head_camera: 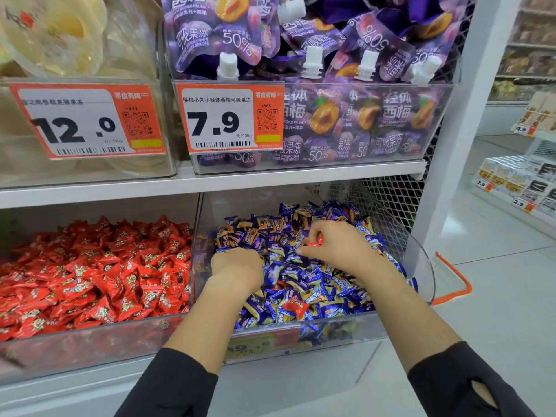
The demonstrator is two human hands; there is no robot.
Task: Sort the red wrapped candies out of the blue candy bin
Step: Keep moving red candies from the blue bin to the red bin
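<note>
The clear bin of blue and gold wrapped candies sits on the lower shelf, right of centre. My right hand hovers over the pile, its fingers closed around a red wrapped candy. My left hand is dug knuckles-up into the blue candies at the bin's left side; its fingers are curled and hidden, so I cannot see whether they hold anything. Another red wrapped candy lies on top of the blue ones near the bin's front wall.
A clear bin full of red wrapped candies stands directly left. Above are bins of purple jelly pouches and pale cups with price tags. A white post borders the right side; an aisle floor lies beyond.
</note>
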